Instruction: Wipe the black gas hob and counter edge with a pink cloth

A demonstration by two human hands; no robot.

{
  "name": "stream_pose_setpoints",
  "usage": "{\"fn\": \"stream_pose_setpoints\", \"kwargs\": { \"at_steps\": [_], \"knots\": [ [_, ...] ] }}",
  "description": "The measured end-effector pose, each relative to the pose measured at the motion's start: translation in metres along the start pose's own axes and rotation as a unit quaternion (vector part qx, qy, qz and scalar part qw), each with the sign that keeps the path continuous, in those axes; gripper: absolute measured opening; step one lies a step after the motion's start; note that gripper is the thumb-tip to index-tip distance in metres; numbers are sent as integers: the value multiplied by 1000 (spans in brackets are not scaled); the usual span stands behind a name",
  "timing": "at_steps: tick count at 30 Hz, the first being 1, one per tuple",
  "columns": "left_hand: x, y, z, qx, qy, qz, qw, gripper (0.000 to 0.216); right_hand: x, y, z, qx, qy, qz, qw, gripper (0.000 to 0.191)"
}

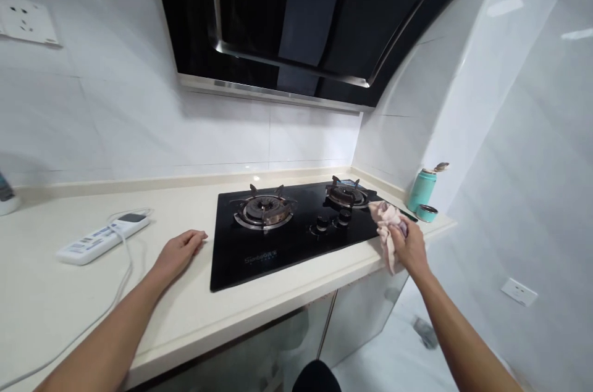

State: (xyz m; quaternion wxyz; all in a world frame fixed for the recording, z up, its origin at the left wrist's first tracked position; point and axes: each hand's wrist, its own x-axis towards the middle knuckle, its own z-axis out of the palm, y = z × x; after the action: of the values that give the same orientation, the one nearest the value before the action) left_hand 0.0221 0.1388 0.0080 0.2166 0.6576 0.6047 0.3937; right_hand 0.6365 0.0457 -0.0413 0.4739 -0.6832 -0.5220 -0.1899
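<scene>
In the head view, your right hand (410, 247) is closed around a bunched cloth (385, 217), pinching it between thumb and fingers at the right front corner of the hob (241, 237). A tail of it hangs over the counter (194, 305) edge, and held wadded like that it seems to give you a firm pad against the glass. Your left hand (178, 251) lies palm-down just left of the hob, fingers loosely together and holding nothing, probably as a prop while you lean across. A power strip (99, 239) lies farther left of the hob, and a flask (421, 189) and its cap (427, 213) stand to its right.
</scene>
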Motion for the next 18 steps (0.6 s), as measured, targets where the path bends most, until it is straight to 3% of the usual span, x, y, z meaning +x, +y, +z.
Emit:
{"fn": "stream_pose_setpoints", "kwargs": {
  "at_steps": [3, 7, 12, 18],
  "knots": [
    [2, -4, 1, -14, 3, 8, 1000, 52, 35, -3, 12, -90, -75, 44, 992, 64],
    [3, -9, 3, -27, -4, 9, 1000, 53, 47, -14, 37, -131, -230, 7, 964, 49],
    [5, -11, 4, -1, -7, 8, 1000, 48, 55, -25, 53, -133, -286, -17, 949, 36],
    [6, -9, 6, 10, -9, -7, 1000, 46, 76, -48, 74, -116, -287, 6, 951, 37]
  ]
}}
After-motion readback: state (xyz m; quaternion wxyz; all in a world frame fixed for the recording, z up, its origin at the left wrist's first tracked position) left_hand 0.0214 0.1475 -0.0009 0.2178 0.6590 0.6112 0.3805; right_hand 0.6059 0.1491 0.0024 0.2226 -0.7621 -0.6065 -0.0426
